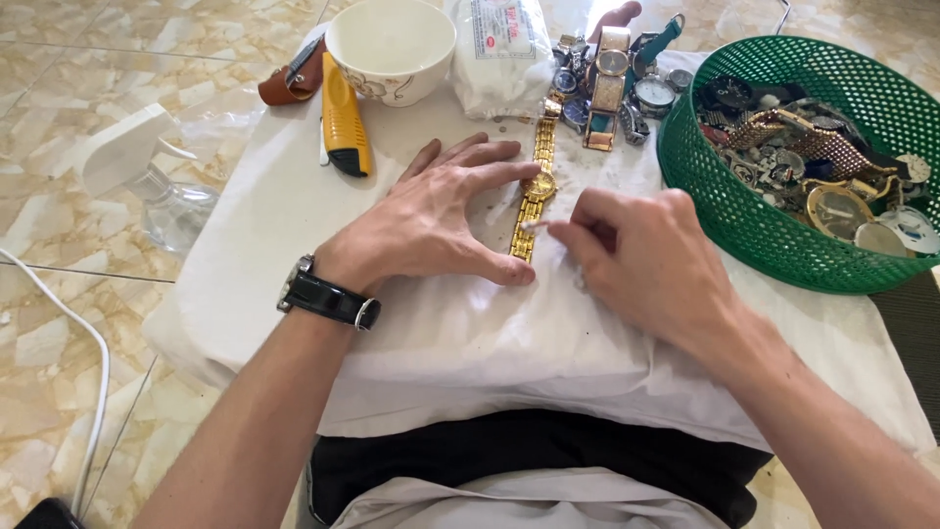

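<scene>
The left hand (431,220) hid part of the gold wristwatch (534,196), which lay on the white cloth (294,206); spread flat, its fingers pinned the watch down. The right hand (636,260), loosely curled, pinched a small cotton swab (535,226) whose tip touched the bracelet; the stick was hard to make out.

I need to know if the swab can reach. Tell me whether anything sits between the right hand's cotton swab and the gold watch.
Nothing visible does. The right hand holds the cotton swab with its tip right at the gold watch band. The left hand presses on the watch from the other side, leaving that stretch of band uncovered.
</scene>
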